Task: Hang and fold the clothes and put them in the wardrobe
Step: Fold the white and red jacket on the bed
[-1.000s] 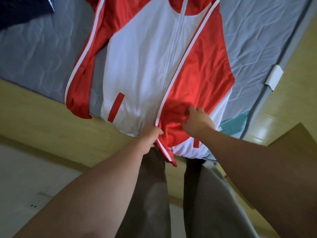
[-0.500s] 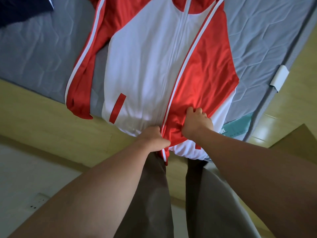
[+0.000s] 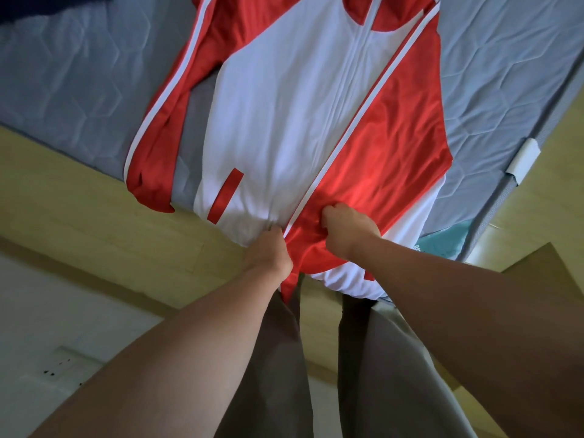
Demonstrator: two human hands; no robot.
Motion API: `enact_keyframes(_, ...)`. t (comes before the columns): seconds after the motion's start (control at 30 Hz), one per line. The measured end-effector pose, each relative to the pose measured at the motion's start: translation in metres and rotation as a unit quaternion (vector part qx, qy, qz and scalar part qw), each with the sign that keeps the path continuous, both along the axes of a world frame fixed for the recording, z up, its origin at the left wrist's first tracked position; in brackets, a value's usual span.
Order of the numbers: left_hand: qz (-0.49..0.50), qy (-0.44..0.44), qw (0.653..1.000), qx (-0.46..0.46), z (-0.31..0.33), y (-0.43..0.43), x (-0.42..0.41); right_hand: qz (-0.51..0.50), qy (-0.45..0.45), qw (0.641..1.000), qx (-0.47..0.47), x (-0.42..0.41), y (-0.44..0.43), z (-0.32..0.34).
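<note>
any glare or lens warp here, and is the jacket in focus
Head view: the jacket is slightly soft but readable, with a bright sheen on its red sleeve above the right hand; head view edges: wide-angle warp stretches both forearms.

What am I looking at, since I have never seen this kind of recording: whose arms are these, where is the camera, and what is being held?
No machine here: these are a person's two bare arms. The single picture comes from a wide-angle camera worn on the head, looking forward and down, which is why the arms reach up from the bottom and the grey trousers show below.

A red-and-white track jacket lies zip side up on a grey quilted mattress, which rests on a wooden bed frame. The left hand grips the jacket's bottom hem beside the zip. The right hand bunches the red sleeve, which is folded across the front.
</note>
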State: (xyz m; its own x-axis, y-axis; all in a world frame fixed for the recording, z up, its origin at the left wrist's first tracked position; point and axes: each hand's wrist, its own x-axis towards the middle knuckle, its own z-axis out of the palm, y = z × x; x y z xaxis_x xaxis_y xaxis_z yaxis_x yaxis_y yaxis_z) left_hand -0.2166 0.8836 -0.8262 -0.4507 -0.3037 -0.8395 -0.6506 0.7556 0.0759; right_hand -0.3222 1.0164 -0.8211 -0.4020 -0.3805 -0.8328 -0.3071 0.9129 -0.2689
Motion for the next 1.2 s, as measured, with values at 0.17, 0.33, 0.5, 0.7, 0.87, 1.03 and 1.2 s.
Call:
enact_keyframes(0.17,0.000,0.015,1.000,0.003,0.000,-0.029,0.005,-0.015,-0.008,1.000,-0.025,0.004,-0.019,-0.001)
enact_keyframes(0.33,-0.007,0.063,0.997,0.038,0.004,-0.055,0.009,-0.020,-0.014,1.000,0.021,0.004,-0.048,-0.002)
enact_keyframes(0.5,-0.019,0.090,0.994,0.050,0.002,-0.066,0.014,-0.021,-0.010,0.995,0.097,-0.001,-0.073,-0.005)
enact_keyframes(0.7,0.041,0.109,0.991,0.058,0.001,-0.082,0.017,0.018,0.004,0.990,0.140,-0.005,-0.092,-0.003)
enact_keyframes(0.87,0.200,0.247,0.946,-0.070,0.010,-0.131,-0.002,0.057,-0.015,0.992,0.111,-0.011,-0.117,0.004)
enact_keyframes(1.03,0.233,0.243,0.905,-0.261,0.006,-0.206,-0.023,-0.009,-0.031,0.998,0.049,-0.016,-0.159,0.000)
enact_keyframes(1.2,0.258,0.071,0.942,-0.201,-0.005,-0.257,-0.038,-0.178,-0.092,0.976,-0.090,-0.022,-0.200,-0.002)
